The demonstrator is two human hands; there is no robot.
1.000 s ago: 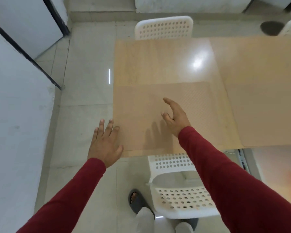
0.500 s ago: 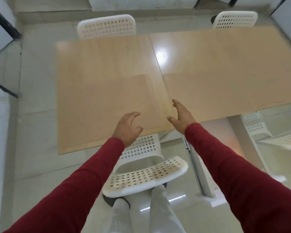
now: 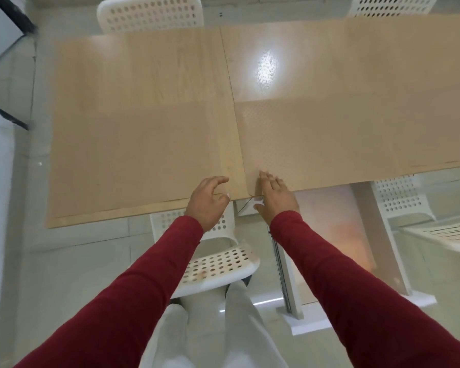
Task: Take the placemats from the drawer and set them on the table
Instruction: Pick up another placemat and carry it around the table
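Two tan placemats lie on the near halves of two pale wooden tables [image 3: 149, 65] pushed together. The left placemat [image 3: 133, 155] covers the left table's front part. The right placemat [image 3: 343, 139], with a dotted texture, covers the right table's front part. My left hand [image 3: 207, 200] hovers with loosely curved fingers over the left placemat's near right corner, holding nothing. My right hand [image 3: 275, 195] rests with straight fingers on the right placemat's near left corner, and its thumb hangs below the table edge. No drawer is in view.
A white perforated chair [image 3: 218, 261] stands tucked in front of me under the left table. Two more white chairs [image 3: 149, 14] [image 3: 391, 6] stand at the far side, another chair [image 3: 398, 197] at the right. A white table leg [image 3: 377, 235] stands between.
Both hands have shifted right, from the left placemat to the seam between the tables. My right hand has come down onto the right placemat's corner. The view has swung right.
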